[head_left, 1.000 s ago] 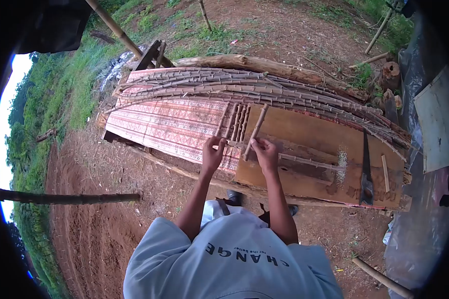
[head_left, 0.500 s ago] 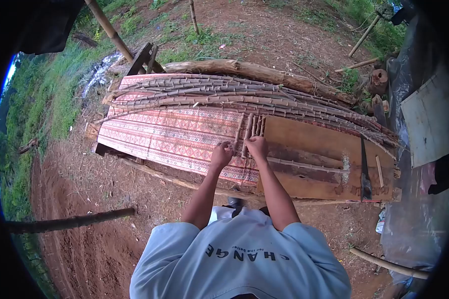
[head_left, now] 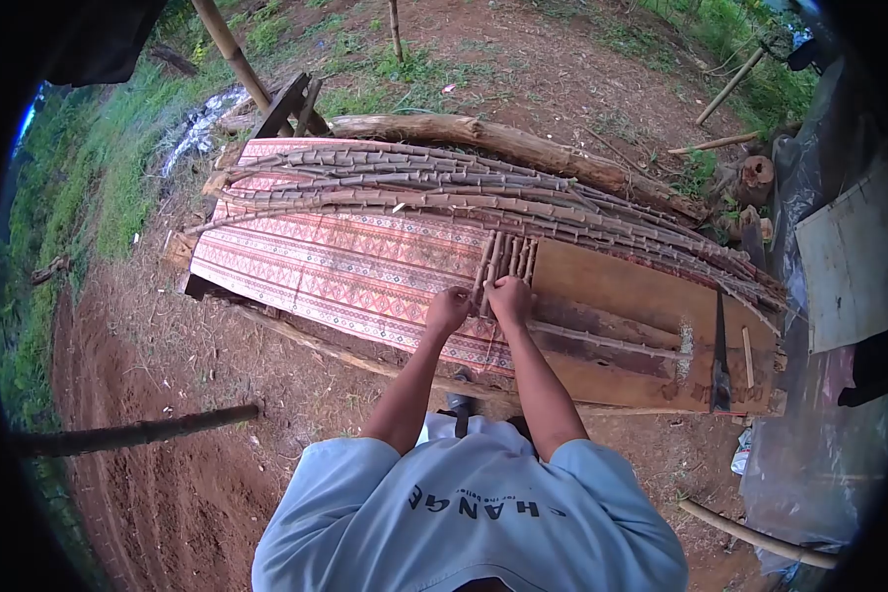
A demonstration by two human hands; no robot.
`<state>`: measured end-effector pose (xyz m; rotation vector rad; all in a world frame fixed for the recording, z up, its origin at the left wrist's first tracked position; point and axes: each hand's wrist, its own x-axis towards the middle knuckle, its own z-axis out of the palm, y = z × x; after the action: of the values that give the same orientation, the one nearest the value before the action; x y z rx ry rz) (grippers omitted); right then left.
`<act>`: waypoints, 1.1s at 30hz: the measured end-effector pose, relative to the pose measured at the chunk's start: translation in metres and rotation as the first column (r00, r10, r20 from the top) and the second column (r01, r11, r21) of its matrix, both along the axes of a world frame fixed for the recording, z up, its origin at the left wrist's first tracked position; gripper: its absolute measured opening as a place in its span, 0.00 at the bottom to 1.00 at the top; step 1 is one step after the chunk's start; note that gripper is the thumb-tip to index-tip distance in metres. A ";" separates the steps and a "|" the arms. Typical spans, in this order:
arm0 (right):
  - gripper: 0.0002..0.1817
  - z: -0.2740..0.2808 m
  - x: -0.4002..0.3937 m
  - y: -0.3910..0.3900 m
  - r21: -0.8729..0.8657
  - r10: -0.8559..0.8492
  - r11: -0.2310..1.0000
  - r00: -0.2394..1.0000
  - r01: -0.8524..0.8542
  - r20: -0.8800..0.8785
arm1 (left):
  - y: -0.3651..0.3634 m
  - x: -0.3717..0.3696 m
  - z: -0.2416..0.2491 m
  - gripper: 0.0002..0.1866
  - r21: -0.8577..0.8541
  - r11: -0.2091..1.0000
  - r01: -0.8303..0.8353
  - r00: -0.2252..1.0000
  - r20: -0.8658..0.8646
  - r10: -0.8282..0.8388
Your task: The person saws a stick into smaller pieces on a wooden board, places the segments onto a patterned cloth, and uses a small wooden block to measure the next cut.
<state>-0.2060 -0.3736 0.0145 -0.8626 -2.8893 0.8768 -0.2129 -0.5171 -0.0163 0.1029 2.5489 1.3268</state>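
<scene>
And there it was, right in the middle of the table: a close row of short sticks [head_left: 514, 257], laid side by side where the patterned cloth [head_left: 345, 259] met the left edge of the brown board [head_left: 602, 271], their far ends just shy of the long stems [head_left: 434, 200]! Both hands were in on it, near each other but apart. The right hand [head_left: 509, 299] was down over the near ends of the row, fingers bent and bunched, though whether they were clamped on a stick could not be told from above. The left hand [head_left: 449, 311] was just beside it, fingers curled, tips by the near end of the leftmost stick; its grip, too, was hidden. Behind them, what a spread: those knobbly stems ran in a thick bundle along the table's far side, with a heavy log [head_left: 523, 140] beyond. Over on the board, a single stem [head_left: 612, 343] stretched rightward from near the right hand toward a patch of pale crumbs [head_left: 685, 350], a saw [head_left: 721, 365] lay past that, and one loose stick [head_left: 748, 357] rested to the saw's right. Below, the pale blue shirt [head_left: 464, 503] showed its dark lettering upside down, with reddish soil [head_left: 158, 395] off to the left.
</scene>
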 end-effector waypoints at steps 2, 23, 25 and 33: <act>0.13 0.000 0.000 -0.001 0.069 0.012 0.998 0.999 -0.009 -0.037 | 0.000 0.000 0.001 0.17 0.001 1.000 0.019 0.998 0.053 -0.019; 0.06 -0.022 0.019 0.003 0.122 0.153 0.983 0.977 -0.135 -0.150 | 0.006 0.007 -0.022 0.14 0.084 0.995 -0.053 0.998 -0.011 0.054; 0.04 -0.011 0.022 0.004 -0.033 0.162 0.984 0.948 -0.178 -0.274 | 0.010 0.010 -0.007 0.13 0.082 0.994 -0.075 0.996 -0.033 0.078; 0.05 0.022 0.092 0.058 0.128 0.243 0.970 0.780 -0.207 -0.577 | 0.032 0.052 0.017 0.07 0.040 0.999 0.006 0.933 -0.359 0.009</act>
<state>-0.1136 -0.3154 0.0364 -0.1707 -2.4602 0.8713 -0.1609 -0.4850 0.0006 0.3860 2.8160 1.4779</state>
